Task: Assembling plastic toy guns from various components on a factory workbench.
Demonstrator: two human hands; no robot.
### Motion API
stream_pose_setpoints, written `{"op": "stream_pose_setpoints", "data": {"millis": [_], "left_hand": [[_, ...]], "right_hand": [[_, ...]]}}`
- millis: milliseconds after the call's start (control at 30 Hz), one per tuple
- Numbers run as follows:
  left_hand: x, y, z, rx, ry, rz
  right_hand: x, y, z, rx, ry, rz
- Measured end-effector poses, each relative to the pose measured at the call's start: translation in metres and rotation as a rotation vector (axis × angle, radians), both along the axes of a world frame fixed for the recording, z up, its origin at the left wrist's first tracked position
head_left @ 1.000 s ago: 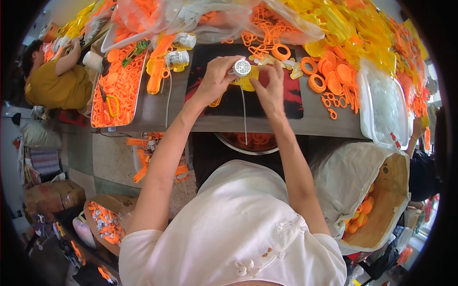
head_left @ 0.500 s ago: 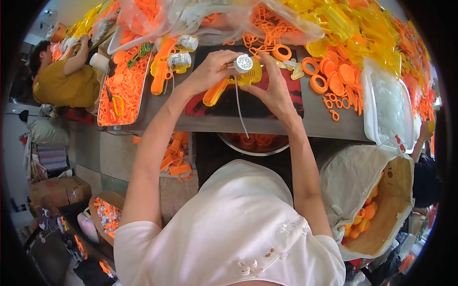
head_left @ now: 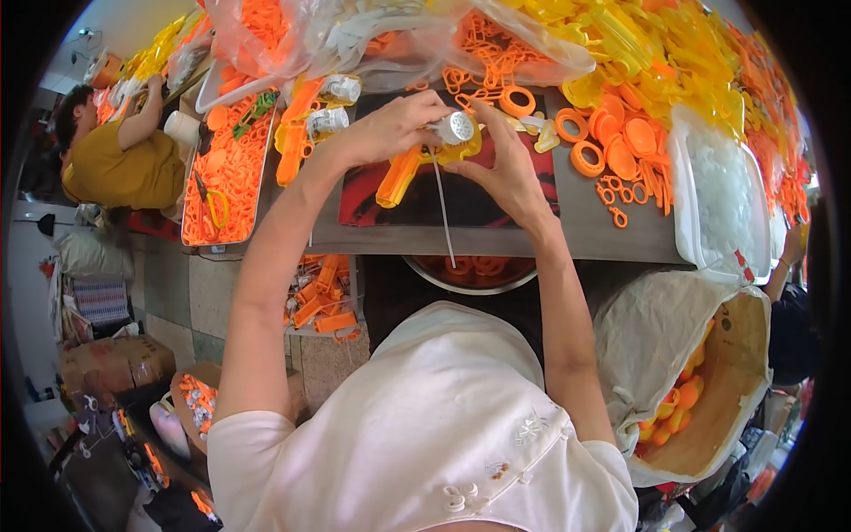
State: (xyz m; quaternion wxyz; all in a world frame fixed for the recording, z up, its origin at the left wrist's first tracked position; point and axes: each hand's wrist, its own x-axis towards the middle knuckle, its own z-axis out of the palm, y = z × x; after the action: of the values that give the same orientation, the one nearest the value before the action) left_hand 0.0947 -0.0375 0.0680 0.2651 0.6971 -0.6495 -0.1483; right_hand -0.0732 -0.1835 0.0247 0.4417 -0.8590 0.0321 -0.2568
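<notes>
My left hand [head_left: 409, 126] pinches the white round perforated cap [head_left: 456, 129] of an orange and yellow toy gun, steadying it above the dark red-and-black mat [head_left: 355, 208]. The toy's orange handle [head_left: 398, 180] points down toward me on the left. From the other side, my right hand [head_left: 507, 168] grips the yellow body with thumb and forefinger; the rest of its grip is partly hidden. A thin white tube [head_left: 445, 217] hangs from the toy past the table's front edge. Two similar toys with white caps lie left of the mat, one with an orange handle [head_left: 292, 160].
A tray of small orange parts [head_left: 228, 182] with yellow-handled scissors stands left. Orange rings [head_left: 588, 158] and discs lie right, beside a white tub [head_left: 687, 204] of clear pieces. Yellow parts [head_left: 634, 44] are heaped behind. A metal bowl [head_left: 470, 282] sits below the edge. Another person [head_left: 124, 160] works far left.
The white cap has turned and tilted, its face now aimed more to the right. The toy and both hands have shifted slightly, and the tube hangs a little further left.
</notes>
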Motion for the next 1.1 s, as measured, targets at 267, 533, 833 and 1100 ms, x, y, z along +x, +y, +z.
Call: {"op": "stream_pose_setpoints", "data": {"millis": [267, 533, 833, 1100], "left_hand": [[-0.024, 0.004, -0.006, -0.118, 0.048, 0.156], [-0.026, 0.015, -0.030, -0.280, 0.285, 0.271], [-0.038, 0.008, -0.037, -0.378, 0.209, 0.309], [-0.056, 0.008, -0.060, -0.391, -0.174, 0.358]], "right_hand": [[0.002, 0.004, -0.001, 0.099, 0.009, -0.024], [0.008, 0.015, 0.003, 0.107, -0.027, -0.060], [-0.001, 0.006, -0.009, 0.095, -0.073, -0.032], [-0.105, -0.038, -0.022, -0.278, 0.061, -0.696]]}}
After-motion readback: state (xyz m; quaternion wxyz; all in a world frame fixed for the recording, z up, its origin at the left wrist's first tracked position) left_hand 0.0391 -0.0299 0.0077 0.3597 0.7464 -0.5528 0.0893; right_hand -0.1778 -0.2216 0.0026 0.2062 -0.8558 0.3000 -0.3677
